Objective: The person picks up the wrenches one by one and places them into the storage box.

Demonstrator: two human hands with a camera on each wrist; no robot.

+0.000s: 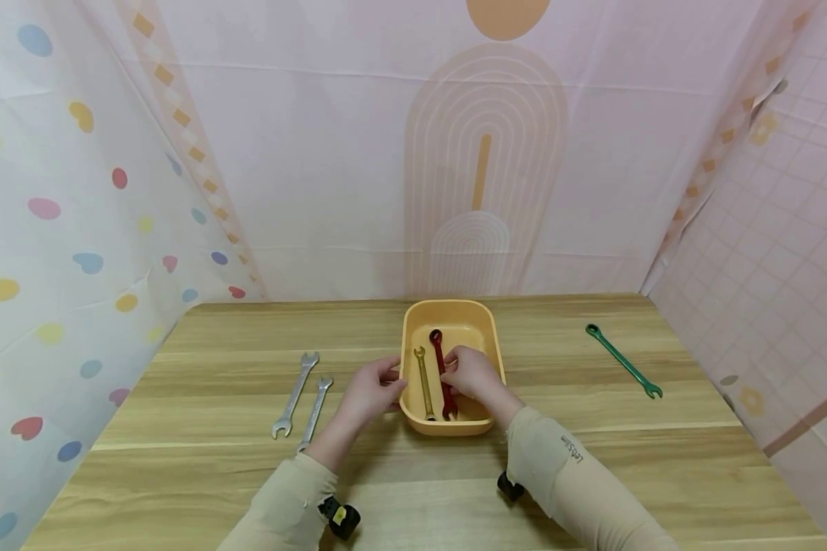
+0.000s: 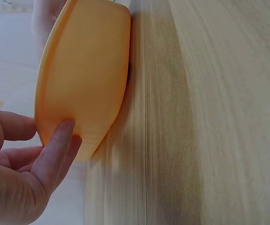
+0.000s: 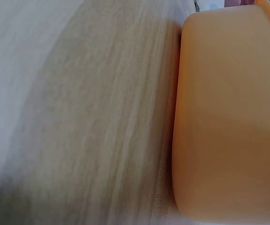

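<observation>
Landmark: orange tray (image 1: 491,337), mid-table (image 1: 214,467).

Left hand (image 1: 371,392) at the tray's left wall near the front corner, fingers (image 2: 55,150) pressed flat on the outside wall, not curled round it.

Right hand (image 1: 474,373) reaches over the tray's right rim, fingers pinching the red wrench (image 1: 442,370) mid-shaft; the wrench lies lengthwise inside the tray.

Yellow wrench (image 1: 423,384) lies in the tray just left of the red one, parallel.

Two silver wrenches (image 1: 295,395) lie on the table left of the tray, side by side.

Green wrench (image 1: 623,361) well right of the tray, angled.
</observation>
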